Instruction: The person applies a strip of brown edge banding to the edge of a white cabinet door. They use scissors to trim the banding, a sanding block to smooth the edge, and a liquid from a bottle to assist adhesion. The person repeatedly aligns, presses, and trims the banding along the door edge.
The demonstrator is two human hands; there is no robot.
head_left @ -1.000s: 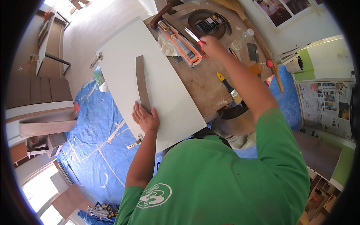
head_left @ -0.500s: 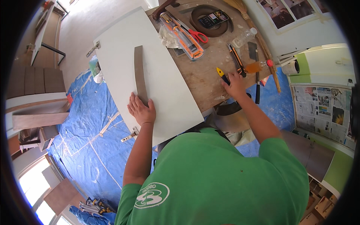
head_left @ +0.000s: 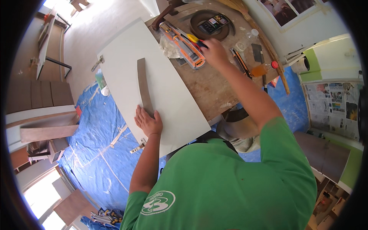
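Observation:
My left hand (head_left: pixel 148 122) lies flat on a white panel (head_left: pixel 174 103), fingers stretched out. It rests over the near end of a narrow grey-brown strip (head_left: pixel 143 86), which runs away from me along the panel. My right hand (head_left: pixel 215 53) is closed round a small tool with a yellow end and a black body (head_left: pixel 196 40); its exact kind is not clear. This hand reaches over the far part of the wooden worktop (head_left: pixel 207 92), beside an orange-and-clear plastic package (head_left: pixel 183 46). The scissors next to the package are mostly covered by the tool and hand.
Right of my right arm are a utility knife (head_left: pixel 240 60), a bottle of orange liquid (head_left: pixel 264 69) and a clear bottle (head_left: pixel 247 40). A coil of edging (head_left: pixel 197 19) with a phone (head_left: pixel 213 23) on it lies farther back. Blue sheeting (head_left: pixel 99 134) covers the floor.
My right hand has moved away from me and to the left, carrying the yellow-and-black tool from beside the utility knife to the package. My left hand stays on the strip.

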